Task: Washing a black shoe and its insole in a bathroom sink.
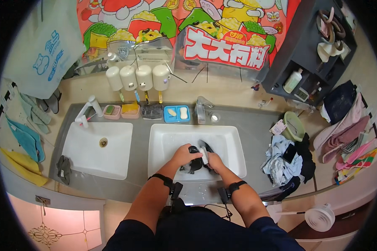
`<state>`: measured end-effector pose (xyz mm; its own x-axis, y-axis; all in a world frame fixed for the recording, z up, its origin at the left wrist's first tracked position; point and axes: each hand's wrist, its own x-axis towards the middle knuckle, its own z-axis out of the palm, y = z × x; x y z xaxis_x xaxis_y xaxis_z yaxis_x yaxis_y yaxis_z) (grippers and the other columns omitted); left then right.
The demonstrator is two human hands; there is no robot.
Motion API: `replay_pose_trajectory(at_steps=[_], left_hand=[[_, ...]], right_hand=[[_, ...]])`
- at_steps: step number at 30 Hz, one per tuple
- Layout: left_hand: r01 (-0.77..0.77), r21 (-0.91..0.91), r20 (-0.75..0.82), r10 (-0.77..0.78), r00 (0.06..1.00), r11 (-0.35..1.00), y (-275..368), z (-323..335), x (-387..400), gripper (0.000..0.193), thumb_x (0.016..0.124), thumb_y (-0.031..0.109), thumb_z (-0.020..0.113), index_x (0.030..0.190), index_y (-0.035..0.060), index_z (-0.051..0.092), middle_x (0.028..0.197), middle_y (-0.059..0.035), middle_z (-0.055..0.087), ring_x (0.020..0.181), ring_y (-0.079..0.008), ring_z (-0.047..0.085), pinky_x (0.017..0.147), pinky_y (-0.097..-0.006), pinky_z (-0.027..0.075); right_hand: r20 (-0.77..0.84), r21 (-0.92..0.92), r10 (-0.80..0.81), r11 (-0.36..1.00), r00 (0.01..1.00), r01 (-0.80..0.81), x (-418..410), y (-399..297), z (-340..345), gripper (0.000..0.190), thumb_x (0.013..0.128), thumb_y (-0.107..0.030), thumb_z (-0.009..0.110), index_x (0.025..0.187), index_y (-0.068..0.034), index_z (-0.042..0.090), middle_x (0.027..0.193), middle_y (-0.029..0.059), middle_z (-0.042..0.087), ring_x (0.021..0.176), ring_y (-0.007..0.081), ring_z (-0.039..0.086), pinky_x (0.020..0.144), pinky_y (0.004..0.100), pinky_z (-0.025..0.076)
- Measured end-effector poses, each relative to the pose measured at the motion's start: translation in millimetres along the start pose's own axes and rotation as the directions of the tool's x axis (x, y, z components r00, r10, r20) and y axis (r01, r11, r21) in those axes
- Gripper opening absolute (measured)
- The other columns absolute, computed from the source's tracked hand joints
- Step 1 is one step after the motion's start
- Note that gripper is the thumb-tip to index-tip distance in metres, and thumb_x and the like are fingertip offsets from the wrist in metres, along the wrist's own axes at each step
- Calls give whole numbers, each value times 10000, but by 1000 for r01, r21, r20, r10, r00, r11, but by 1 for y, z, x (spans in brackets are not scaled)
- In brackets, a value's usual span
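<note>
My left hand [181, 155] grips a glossy wet black article [195, 160], perhaps a shoe, low inside the right-hand white sink [161, 141]. My right hand [215, 163] holds a small white brush [204, 156] against the right side of this article. A second dark piece [206, 145] shows just beyond the brush; its shape is blurred, and whether it joins the first I cannot tell. Some suds cling near the fingers of my left hand. Shallow, slightly cloudy water appears to cover the sink's bottom. Behind the sink stands a clear-bodied faucet [201, 110].
Left of me is a second white sink [91, 147] with a white faucet [89, 109]. A blue soap dish [177, 114] and pink soap boxes [112, 112] line the counter's back. Crumpled clothes [281, 163] bearing a black phone [289, 153] lie right, beside a green basin [293, 125].
</note>
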<state>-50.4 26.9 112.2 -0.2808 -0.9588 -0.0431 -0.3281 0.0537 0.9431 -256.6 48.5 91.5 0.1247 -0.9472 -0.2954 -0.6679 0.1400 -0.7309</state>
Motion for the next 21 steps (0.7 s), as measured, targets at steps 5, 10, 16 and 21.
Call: replay_pose_trajectory(at_steps=[5,10,16,21], left_hand=[[96,27,98,-99,990,995,19,7,-5,494,708,381,851,931,-14,656,812,-129,672,686,-200,653,631,-335,532],[73,24,7,-74,997,997,2,10,-17,498,704,373,854,964,-7,665,840,-124,682,735,-216,661,688,-346,535],[57,30,-27,-57,998,998,6,20,-26,496,708,353,849,995,-10,669,875,-120,694,781,-211,660,738,-346,529],[62,55,-68,-58,996,997,14,32,-23,482,703,358,859,948,-8,661,813,-106,671,717,-184,638,669,-343,529]], right_hand=[[-21,164,141,977,990,-136,10,10,-11,397,986,-295,418,994,41,628,800,289,645,772,423,652,737,478,495],[-132,-203,-194,965,972,165,29,-10,-10,336,970,-193,429,1115,34,629,888,263,661,831,365,660,726,428,515],[-56,-155,-188,972,981,178,13,-3,-7,380,969,-238,398,994,38,658,996,309,646,958,460,615,871,486,466],[4,-305,-310,905,951,296,9,13,-22,194,911,-122,443,920,12,582,900,288,649,878,455,629,793,528,480]])
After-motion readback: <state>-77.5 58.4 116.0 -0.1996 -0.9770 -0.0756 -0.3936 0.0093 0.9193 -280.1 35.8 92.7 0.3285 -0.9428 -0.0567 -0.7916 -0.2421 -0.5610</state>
